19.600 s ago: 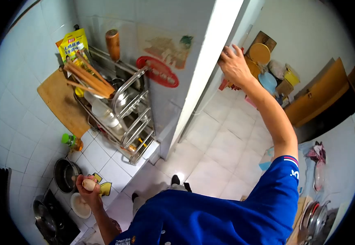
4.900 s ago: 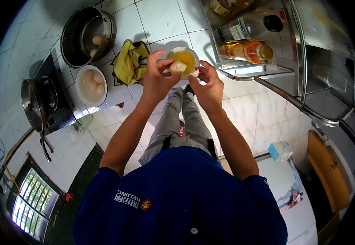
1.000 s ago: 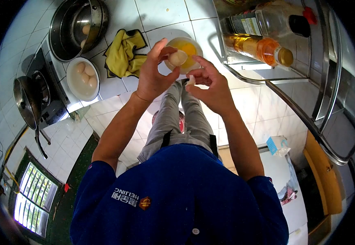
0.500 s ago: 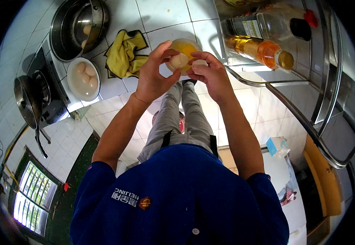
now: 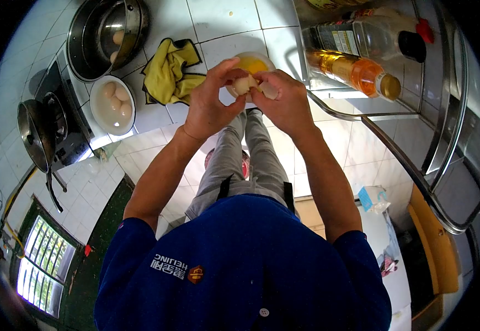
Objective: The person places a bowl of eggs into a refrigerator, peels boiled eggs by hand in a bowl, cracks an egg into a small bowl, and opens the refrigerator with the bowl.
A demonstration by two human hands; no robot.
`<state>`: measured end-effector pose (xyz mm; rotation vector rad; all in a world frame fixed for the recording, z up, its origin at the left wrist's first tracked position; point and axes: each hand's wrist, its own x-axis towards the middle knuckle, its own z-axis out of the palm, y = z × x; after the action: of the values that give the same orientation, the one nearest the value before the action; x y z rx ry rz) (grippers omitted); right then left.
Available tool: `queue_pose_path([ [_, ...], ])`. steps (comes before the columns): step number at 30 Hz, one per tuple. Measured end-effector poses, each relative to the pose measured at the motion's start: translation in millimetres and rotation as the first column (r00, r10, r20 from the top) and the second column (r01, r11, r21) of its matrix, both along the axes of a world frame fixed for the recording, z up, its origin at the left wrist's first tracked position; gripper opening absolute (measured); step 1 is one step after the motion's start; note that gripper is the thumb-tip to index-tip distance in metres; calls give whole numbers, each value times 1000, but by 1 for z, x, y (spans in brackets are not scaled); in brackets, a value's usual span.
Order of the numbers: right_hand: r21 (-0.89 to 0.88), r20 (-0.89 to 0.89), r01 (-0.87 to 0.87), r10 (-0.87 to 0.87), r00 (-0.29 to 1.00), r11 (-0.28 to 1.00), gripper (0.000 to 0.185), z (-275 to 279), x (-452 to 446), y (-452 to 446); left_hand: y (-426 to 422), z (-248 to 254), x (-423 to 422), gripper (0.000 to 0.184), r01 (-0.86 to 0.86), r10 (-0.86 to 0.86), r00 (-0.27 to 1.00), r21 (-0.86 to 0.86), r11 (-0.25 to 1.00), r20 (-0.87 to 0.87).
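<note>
Over a bowl [image 5: 266, 59] with yellow egg yolk [image 5: 253, 65] in it, my two hands meet at the counter's near edge. My left hand [image 5: 211, 99] pinches a pale eggshell [image 5: 243, 85] between thumb and fingers. Another piece of shell [image 5: 269, 90] is in my right hand [image 5: 286, 105], whose thumb and fingertips touch the shell in my left. The hands and shells cover the near part of the bowl.
Left of my hands lie a yellow-green cloth [image 5: 168, 71], a white bowl of several eggs [image 5: 100, 110] and a dark pot [image 5: 80, 44] with eggs. A frying pan [image 5: 33, 132] sits farther left. Bottles [image 5: 356, 71] and a metal rail [image 5: 394, 149] are at right.
My right hand has come left and closer to my left hand. Its fingers now touch the shell in my left hand, where a gap showed before.
</note>
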<state>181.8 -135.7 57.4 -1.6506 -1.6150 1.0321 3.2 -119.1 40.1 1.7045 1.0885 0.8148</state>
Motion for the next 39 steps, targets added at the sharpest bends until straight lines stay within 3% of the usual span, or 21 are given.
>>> queue_pose_path([
  [25, 84, -102, 44, -35, 994, 996, 19, -14, 1, -7, 13, -1, -17, 72, 82, -58, 992, -213, 974, 116],
  [29, 108, -88, 50, -40, 995, 993, 19, -13, 2, -6, 16, -1, -22, 71, 120, -105, 990, -163, 979, 97],
  [32, 171, -23, -3, 7, 1000, 985, 20, -13, 6, -4, 22, 6, -26, 66, 182, -179, 983, -97, 979, 40],
  [34, 213, 26, -46, 41, 999, 976, 22, -12, 8, -3, 28, 14, -28, 56, 275, -271, 947, 0, 961, -170],
  [37, 270, 76, -81, 63, 995, 959, 24, -12, 10, -4, 31, 17, -26, 51, 366, -318, 893, 100, 925, -318],
  [39, 251, 83, -108, 89, 993, 962, 24, -14, 10, -5, 33, 10, -26, 51, 390, -333, 885, 127, 912, -325],
])
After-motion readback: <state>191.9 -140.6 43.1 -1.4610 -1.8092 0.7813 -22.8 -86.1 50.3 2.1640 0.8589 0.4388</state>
